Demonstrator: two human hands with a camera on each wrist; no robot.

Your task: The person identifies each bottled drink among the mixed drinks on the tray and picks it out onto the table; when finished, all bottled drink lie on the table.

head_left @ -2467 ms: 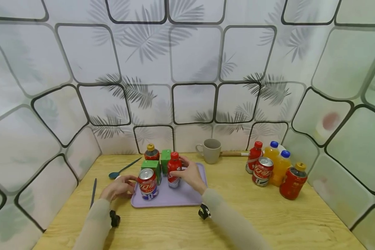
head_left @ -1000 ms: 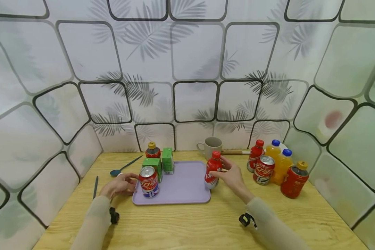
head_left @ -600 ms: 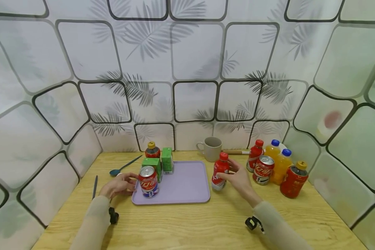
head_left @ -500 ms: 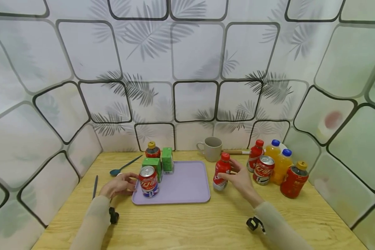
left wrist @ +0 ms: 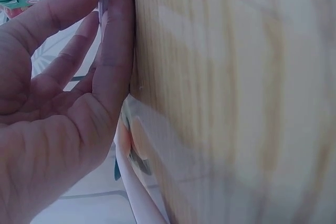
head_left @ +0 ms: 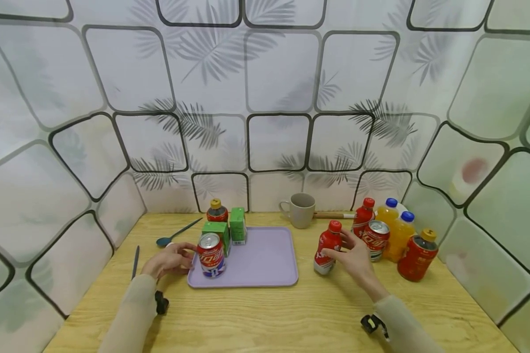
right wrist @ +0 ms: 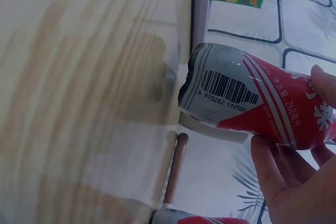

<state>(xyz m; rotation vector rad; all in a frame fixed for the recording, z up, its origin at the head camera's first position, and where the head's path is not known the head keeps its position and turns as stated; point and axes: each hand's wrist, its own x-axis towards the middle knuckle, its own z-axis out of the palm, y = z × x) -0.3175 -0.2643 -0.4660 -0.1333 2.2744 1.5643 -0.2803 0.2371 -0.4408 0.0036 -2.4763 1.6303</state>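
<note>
My right hand (head_left: 357, 260) holds a small red bottle with a red cap (head_left: 329, 247) by its upper part. The bottle leans a little, close over the table to the right of the tray. Its silver base and barcode (right wrist: 228, 88) face the right wrist camera. My left hand (head_left: 170, 260) pinches the left edge of the lavender tray (head_left: 265, 264), with fingertips on both sides of the rim in the left wrist view. On the tray beside that hand stand a red drink can (head_left: 211, 257) and two green cartons (head_left: 238, 225). A dark bottle with a yellow cap (head_left: 217, 213) stands behind them.
At the right are another red bottle (head_left: 362, 218), a red can (head_left: 375, 238), two orange juice bottles (head_left: 399, 240) and a dark red-label bottle (head_left: 417, 257). A beige mug (head_left: 301, 211) stands at the back. A blue spoon (head_left: 176, 233) lies at the left.
My right hand has carried the red bottle rightward, off the tray and over the table towards the other drinks. The left hand has stayed at the tray's edge.
</note>
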